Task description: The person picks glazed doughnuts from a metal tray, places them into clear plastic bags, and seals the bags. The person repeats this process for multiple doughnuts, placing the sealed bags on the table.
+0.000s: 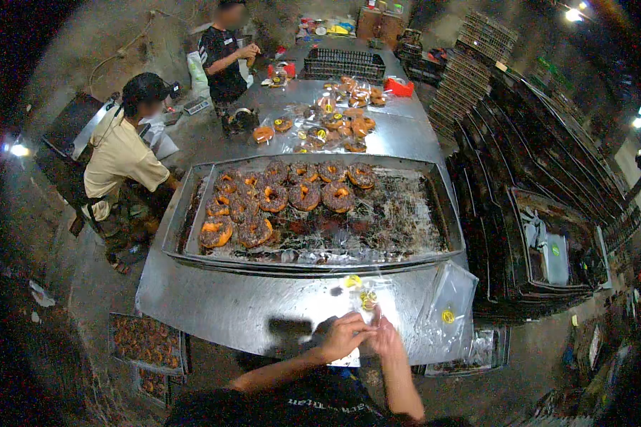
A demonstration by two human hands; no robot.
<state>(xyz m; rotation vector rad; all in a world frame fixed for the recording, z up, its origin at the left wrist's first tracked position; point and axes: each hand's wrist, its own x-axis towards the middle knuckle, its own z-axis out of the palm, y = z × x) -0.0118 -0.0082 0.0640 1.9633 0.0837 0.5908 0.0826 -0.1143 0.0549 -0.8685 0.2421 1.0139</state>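
Observation:
My left hand point(347, 335) and my right hand point(388, 332) meet above the table's near edge, fingertips pinching the near end of a clear plastic bag point(376, 292). Yellow round stickers point(368, 300) show on the film just beyond my fingers, though glare blurs the outline of the bag and whatever it contains. To the right, a stack of flat clear bags point(448, 304) with a yellow sticker lies on the metal table point(219, 296). Farther off, a large metal tray point(395, 213) holds several chocolate-topped doughnuts point(273, 198), crowded into its left and back parts.
Bagged doughnuts point(347, 125) lie behind the tray, near a black crate point(344, 65) and a red holder point(399, 87). Two people point(118, 144) are at the table's left side. Dark trays point(513, 160) lean on the right; trays of doughnuts point(145, 341) sit low on the left.

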